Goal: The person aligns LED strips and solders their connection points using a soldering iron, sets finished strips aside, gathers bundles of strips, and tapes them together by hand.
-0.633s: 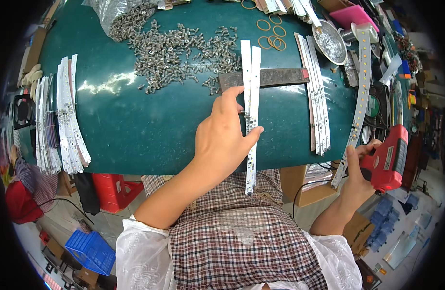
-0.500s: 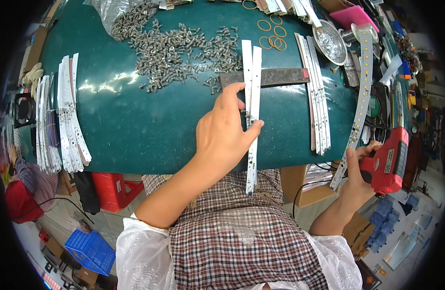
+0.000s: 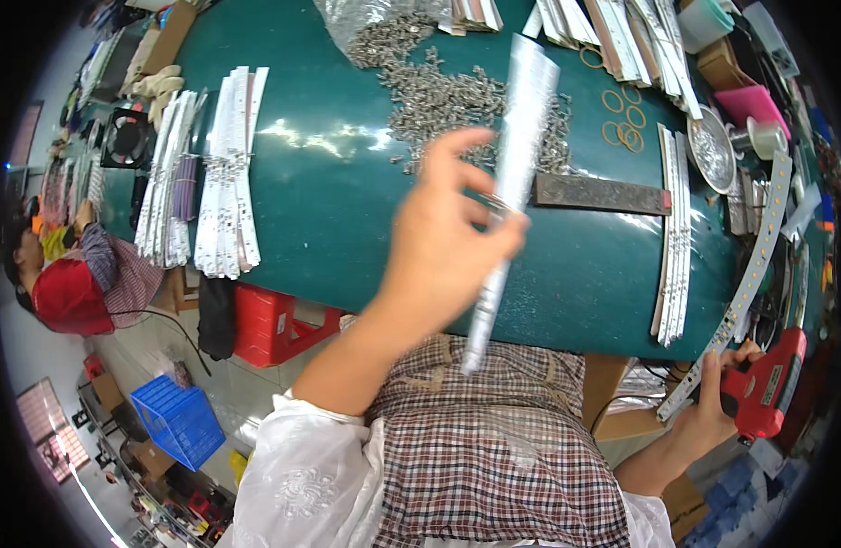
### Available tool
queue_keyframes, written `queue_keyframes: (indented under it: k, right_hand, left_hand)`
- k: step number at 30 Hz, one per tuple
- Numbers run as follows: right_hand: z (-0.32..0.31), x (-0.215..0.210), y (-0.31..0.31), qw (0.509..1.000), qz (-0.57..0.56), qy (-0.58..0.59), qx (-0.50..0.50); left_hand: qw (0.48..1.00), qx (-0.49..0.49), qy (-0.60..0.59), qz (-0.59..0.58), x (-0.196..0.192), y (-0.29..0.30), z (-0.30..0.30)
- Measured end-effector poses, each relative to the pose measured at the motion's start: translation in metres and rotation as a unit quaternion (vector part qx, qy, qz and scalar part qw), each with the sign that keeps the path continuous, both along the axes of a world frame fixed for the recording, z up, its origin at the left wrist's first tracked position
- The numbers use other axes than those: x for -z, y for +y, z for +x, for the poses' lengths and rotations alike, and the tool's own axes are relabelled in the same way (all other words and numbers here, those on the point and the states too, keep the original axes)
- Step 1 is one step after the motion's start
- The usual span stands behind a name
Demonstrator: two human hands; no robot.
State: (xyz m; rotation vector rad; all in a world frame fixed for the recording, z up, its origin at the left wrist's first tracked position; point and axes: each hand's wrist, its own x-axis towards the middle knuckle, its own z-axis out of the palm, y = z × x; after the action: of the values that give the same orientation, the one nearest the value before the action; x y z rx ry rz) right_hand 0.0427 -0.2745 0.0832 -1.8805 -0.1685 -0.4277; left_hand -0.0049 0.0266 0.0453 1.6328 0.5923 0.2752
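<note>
My left hand (image 3: 434, 242) is closed on a pair of white LED light strips (image 3: 527, 100), pinched near the middle between thumb and fingers. They are tilted, smeared by motion and off the dark flat bar (image 3: 594, 194), which lies beside them on the green table. My right hand (image 3: 699, 438) grips a red soldering gun (image 3: 767, 388) at the lower right. Between its thumb and the gun, a long LED strip (image 3: 756, 247) with yellow chips stands up in a curve.
Loose metal connectors (image 3: 448, 96) are heaped at the back beside a clear bag. Bundled white strips (image 3: 229, 173) lie left, more strips (image 3: 674, 247) right. Rubber bands (image 3: 629, 137) and a metal bowl (image 3: 711, 151) sit behind. A co-worker (image 3: 73, 283) is at far left.
The view has swung left, so the table appears farther right. My left hand has lifted the strips away from the dark bar and tilted them. My right hand still holds gun and strip.
</note>
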Motion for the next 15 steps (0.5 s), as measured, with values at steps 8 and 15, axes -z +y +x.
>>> queue_keyframes:
  k: [8, 15]
  right_hand:
    - [0.003, 0.003, 0.001, 0.999, 0.025, 0.009, -0.038]
    - [0.001, 0.004, 0.003, 0.999, 0.023, 0.016, -0.046]
  left_hand:
    - [0.921, -0.215, 0.126, 0.301, -0.007, 0.208, -0.099]
    - [0.933, -0.208, 0.215, 0.198, -0.002, 0.270, -0.130]
